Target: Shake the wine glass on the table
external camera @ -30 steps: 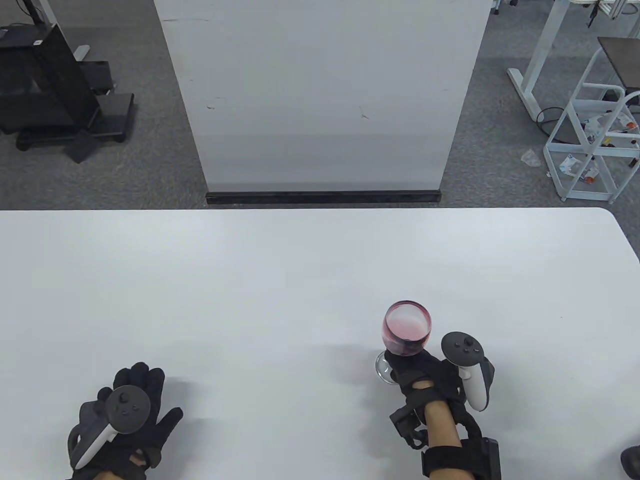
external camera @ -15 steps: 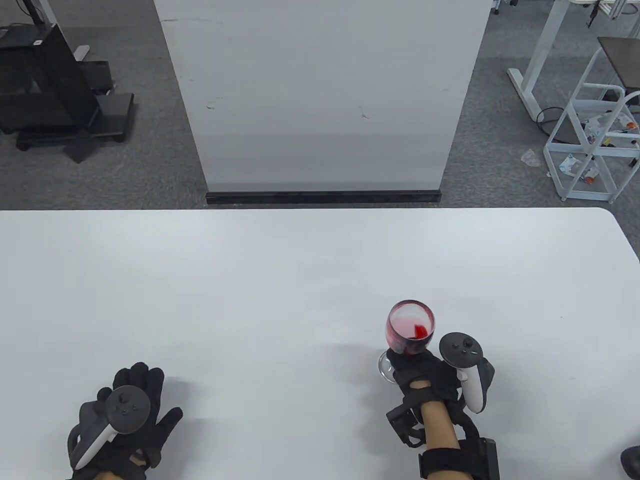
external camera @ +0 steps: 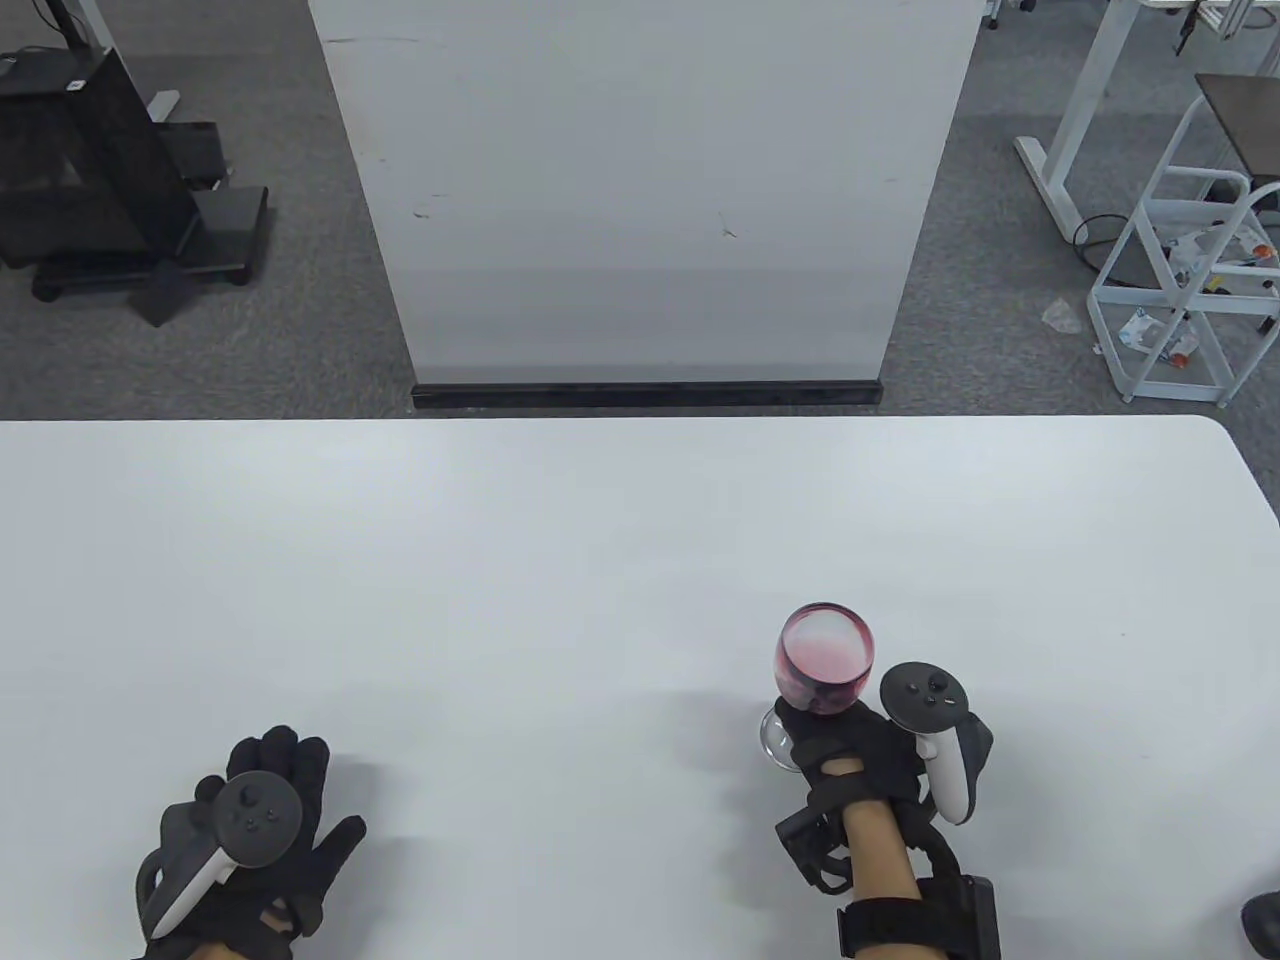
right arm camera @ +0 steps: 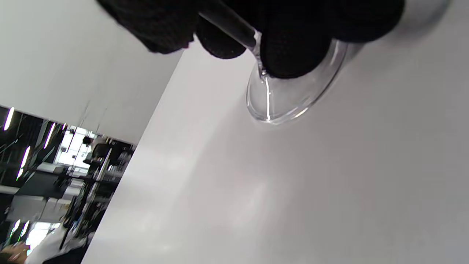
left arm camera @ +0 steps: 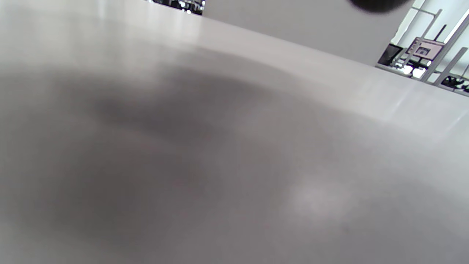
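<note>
A wine glass (external camera: pixel 826 660) holding red liquid stands on the white table (external camera: pixel 560 560) at the front right. My right hand (external camera: pixel 845 745) grips its stem just above the foot. In the right wrist view the gloved fingers (right arm camera: pixel 289 47) pinch the stem, and the clear foot (right arm camera: pixel 293 95) sits on the table. My left hand (external camera: pixel 265 830) rests flat on the table at the front left, holding nothing. The left wrist view shows only blurred tabletop (left arm camera: pixel 220 146).
A tall white panel (external camera: pixel 640 190) stands beyond the table's far edge. A white wire rack (external camera: pixel 1190 270) and a black stand (external camera: pixel 100 190) are on the floor behind, away from the hands.
The glass has shifted slightly to the right with my right hand, and the red liquid inside has sloshed and spread across the bowl. My left hand has not moved.
</note>
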`<act>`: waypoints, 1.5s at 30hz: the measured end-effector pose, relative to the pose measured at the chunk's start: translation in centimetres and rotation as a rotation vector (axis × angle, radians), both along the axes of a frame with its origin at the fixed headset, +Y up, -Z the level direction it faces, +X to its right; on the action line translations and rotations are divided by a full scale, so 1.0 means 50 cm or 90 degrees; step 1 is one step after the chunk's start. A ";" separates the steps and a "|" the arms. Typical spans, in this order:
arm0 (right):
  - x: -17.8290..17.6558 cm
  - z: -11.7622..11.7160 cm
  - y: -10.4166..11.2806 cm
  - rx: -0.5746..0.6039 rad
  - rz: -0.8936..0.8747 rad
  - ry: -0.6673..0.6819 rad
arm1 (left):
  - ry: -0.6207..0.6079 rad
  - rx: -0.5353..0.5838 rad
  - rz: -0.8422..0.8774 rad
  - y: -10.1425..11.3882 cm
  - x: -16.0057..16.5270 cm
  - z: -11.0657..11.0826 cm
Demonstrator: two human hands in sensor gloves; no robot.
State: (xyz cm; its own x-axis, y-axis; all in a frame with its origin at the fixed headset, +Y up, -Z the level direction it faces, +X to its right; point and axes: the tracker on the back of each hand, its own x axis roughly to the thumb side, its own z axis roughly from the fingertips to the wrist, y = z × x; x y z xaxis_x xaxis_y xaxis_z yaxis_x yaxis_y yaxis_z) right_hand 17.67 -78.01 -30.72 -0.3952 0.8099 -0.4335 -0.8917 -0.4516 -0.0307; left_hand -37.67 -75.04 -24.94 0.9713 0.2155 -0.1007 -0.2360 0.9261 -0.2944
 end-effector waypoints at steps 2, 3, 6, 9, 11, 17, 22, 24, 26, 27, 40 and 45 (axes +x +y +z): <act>0.000 0.001 -0.013 0.038 -0.034 -0.006 | 0.000 -0.001 0.002 0.000 0.000 0.000; -0.002 0.002 -0.017 0.026 -0.069 0.008 | 0.000 -0.004 0.001 -0.001 0.001 -0.001; -0.007 -0.003 -0.006 0.003 -0.063 0.041 | -0.001 -0.009 -0.001 -0.003 0.001 -0.002; -0.004 -0.007 -0.004 -0.012 -0.041 0.056 | 0.000 -0.003 0.002 0.000 0.001 -0.001; -0.012 -0.006 -0.016 0.021 -0.057 0.051 | 0.000 -0.003 0.002 -0.001 0.000 -0.001; -0.010 -0.008 -0.008 -0.003 -0.051 0.068 | -0.001 -0.003 0.001 0.000 0.001 -0.001; -0.011 -0.011 -0.006 -0.018 -0.067 0.094 | 0.000 -0.005 -0.001 -0.001 0.001 -0.001; -0.009 -0.008 -0.010 0.000 -0.053 0.067 | 0.000 -0.002 0.001 0.000 0.001 0.000; -0.018 -0.007 -0.017 0.017 -0.046 0.055 | 0.000 -0.006 0.001 -0.002 0.001 -0.002; -0.019 -0.007 -0.015 0.014 -0.051 0.062 | 0.000 -0.009 -0.001 -0.003 0.001 -0.003; -0.004 -0.011 -0.006 -0.026 -0.059 0.095 | -0.002 -0.002 0.003 -0.002 0.000 0.000; -0.017 -0.006 -0.011 -0.011 -0.088 0.085 | -0.004 -0.008 0.001 -0.002 0.001 -0.001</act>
State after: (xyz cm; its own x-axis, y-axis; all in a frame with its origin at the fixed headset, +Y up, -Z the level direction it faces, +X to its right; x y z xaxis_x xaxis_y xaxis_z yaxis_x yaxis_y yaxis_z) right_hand 16.81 -78.56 -31.03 -0.3361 0.8533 -0.3987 -0.9408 -0.3242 0.0992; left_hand -37.60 -75.14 -24.99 0.9715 0.2157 -0.0981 -0.2357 0.9218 -0.3079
